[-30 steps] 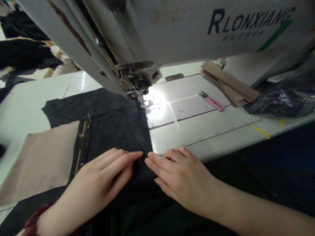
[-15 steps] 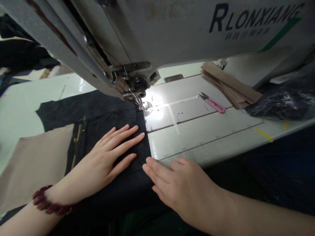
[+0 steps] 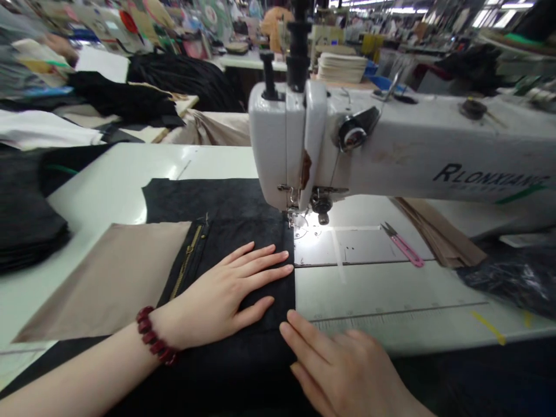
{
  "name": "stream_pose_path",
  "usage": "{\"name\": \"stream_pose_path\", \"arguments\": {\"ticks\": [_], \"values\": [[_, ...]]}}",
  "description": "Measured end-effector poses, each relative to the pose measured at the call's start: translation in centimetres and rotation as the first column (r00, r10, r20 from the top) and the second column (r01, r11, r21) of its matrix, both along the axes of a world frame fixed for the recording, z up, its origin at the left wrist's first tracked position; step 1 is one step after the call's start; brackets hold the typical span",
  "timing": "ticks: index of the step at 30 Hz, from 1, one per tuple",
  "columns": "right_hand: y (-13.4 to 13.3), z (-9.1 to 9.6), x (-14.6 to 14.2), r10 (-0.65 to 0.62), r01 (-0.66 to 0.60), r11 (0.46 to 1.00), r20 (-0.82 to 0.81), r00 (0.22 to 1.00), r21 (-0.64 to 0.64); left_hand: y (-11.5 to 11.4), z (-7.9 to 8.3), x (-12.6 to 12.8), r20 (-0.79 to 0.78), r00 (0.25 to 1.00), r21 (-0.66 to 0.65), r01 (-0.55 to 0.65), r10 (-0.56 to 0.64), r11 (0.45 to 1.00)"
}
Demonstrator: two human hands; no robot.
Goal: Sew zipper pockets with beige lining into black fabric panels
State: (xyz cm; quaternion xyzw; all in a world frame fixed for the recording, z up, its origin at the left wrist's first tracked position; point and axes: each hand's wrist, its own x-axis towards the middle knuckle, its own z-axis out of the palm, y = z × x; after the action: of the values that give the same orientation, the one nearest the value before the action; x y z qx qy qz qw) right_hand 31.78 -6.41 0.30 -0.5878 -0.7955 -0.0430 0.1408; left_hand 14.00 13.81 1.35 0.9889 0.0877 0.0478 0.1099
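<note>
My left hand [image 3: 221, 292] lies flat on a dark suede-like fabric panel [image 3: 217, 202], fingers spread and tips close to the presser foot [image 3: 295, 219] of an industrial sewing machine [image 3: 299, 139]. My right hand [image 3: 343, 370] rests at the panel's right edge, fingertips touching the cloth near the table's ruler. A brass zipper [image 3: 186, 269] runs along the panel beside a beige lining piece [image 3: 104, 284]. The panel's right edge sits under the presser foot, and the needle area is partly hidden by the machine head.
Pink thread snips [image 3: 403, 249], a stack of tan fabric strips [image 3: 438, 240] and a black plastic bag [image 3: 512, 278] lie on the white table [image 3: 369, 289] to the right. Folded black cloth [image 3: 26, 226] lies at left. Beyond, a workshop holds piled garments and another person's hand [image 3: 58, 43].
My view has tilted up, showing the whole machine head and the workshop behind. My left hand has slid further onto the panel, and my right hand sits lower along the edge.
</note>
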Motion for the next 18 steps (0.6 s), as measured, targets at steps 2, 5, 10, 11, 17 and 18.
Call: {"name": "stream_pose_path", "arguments": {"ticks": [2,5,10,11,17,18], "values": [[0.4,-0.1,0.0,-0.002,0.002,0.999,-0.006,1.0,0.051,0.0,0.2,0.0,-0.011,1.0,0.007,-0.003,0.003,1.0],[0.8,-0.3,0.1,-0.001,0.002,0.996,-0.012,1.0,0.093,0.2,0.2,0.0,-0.007,1.0,-0.002,-0.008,0.008,1.0],[1.5,-0.6,0.4,-0.004,0.004,0.992,0.003,1.0,0.128,0.8,0.0,0.2,0.031,0.999,-0.035,-0.008,0.009,0.999],[1.7,-0.7,0.4,-0.002,0.002,0.991,0.003,1.0,0.131,0.9,-0.1,0.3,0.038,0.999,-0.039,-0.006,0.008,0.999],[2.6,-0.7,0.9,0.007,-0.009,0.991,0.015,1.0,0.13,1.8,0.1,0.7,0.034,0.999,-0.022,-0.006,0.006,1.0],[2.8,-0.7,1.0,0.006,-0.007,0.991,0.011,1.0,0.132,2.0,0.1,0.7,0.028,1.0,-0.017,-0.004,0.005,1.0]]}}
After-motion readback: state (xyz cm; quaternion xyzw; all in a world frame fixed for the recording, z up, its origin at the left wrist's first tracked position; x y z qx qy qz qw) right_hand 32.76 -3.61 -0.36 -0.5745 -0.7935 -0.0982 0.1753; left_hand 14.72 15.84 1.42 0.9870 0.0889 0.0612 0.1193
